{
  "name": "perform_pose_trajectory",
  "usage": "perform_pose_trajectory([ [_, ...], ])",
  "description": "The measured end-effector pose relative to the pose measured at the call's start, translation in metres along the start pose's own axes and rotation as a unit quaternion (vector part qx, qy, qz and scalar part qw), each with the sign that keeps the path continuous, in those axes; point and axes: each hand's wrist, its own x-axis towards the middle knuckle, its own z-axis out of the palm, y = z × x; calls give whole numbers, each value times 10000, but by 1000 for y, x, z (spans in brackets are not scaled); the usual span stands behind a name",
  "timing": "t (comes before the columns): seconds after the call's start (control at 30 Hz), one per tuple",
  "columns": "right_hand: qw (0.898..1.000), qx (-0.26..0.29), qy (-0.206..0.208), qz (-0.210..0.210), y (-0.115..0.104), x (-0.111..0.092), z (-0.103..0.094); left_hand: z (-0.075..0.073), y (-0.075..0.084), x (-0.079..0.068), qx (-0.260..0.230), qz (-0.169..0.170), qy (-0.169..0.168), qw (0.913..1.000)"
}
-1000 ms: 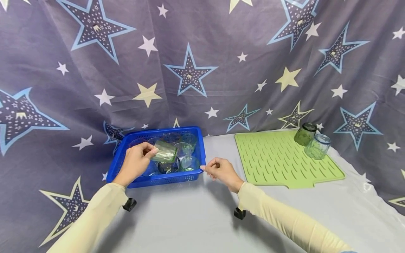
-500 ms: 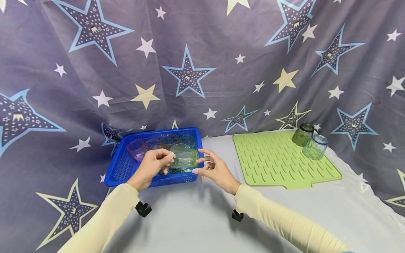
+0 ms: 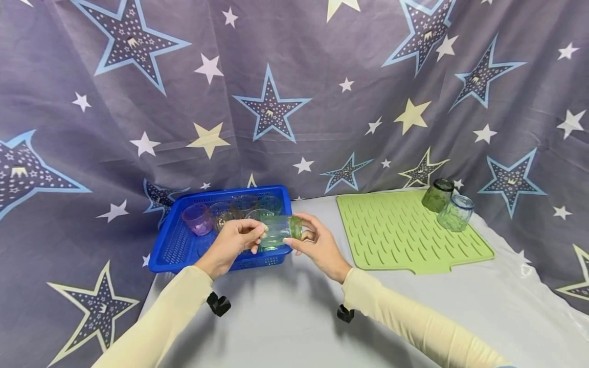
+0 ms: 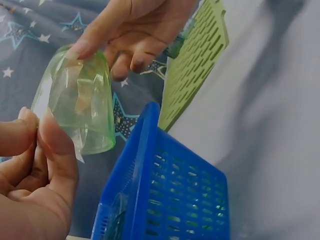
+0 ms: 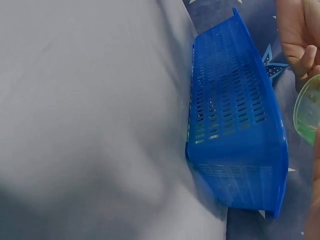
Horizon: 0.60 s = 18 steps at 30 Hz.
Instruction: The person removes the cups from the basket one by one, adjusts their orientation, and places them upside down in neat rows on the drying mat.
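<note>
A pale green drinking glass [image 3: 277,230] lies sideways in the air above the right part of the blue basket [image 3: 179,250]. My left hand [image 3: 233,240] pinches its rim between thumb and finger. My right hand [image 3: 320,245] grips the base end, thumb in front and fingers behind. In the left wrist view the clear green glass [image 4: 85,100] shows between both hands, its rim by the left fingertips. Only part of the glass [image 5: 307,110] enters the right wrist view. Below, several glasses stand in the basket, among them a pink one [image 3: 198,219]; the hands hide some.
On the right a light green drying mat [image 3: 391,230] lies on the white-covered table [image 3: 285,317]. Two glasses stand upside down at its far right: a dark green one [image 3: 438,196] and a light bluish one [image 3: 455,213]. A star-patterned curtain [image 3: 322,128] hangs behind.
My left hand has lifted the green glass from over the basket and moved it right. My right hand, at first beside the basket rim, now holds the glass's base end.
</note>
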Motion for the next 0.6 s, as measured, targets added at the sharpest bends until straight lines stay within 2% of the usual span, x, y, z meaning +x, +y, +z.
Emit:
perform_pose_trajectory([
  [0.07,9998,-69,161,5,-2,0,-4,2,-1,2,279,62,35,9996],
  [0.13,9994,-116,318,9,-3,0,-9,5,-3,4,779,173,93,9968],
  [0.2,9988,-182,464,0,-4,1,-15,9,-7,4,1575,402,128,9866],
  [0.27,9979,-304,577,-33,-5,1,-22,14,-10,4,2445,736,122,9668],
  [0.37,9956,-572,745,-34,-6,-1,-33,21,-15,5,3584,1375,95,9233],
  [0.43,9936,-714,876,0,-6,-2,-41,26,-18,5,4052,1736,52,8976],
  [0.5,9916,-820,1002,64,-6,-3,-49,29,-20,6,4402,1992,23,8755],
  [0.6,9892,-899,1144,165,-5,-4,-62,33,-23,7,4733,2236,-21,8520],
])
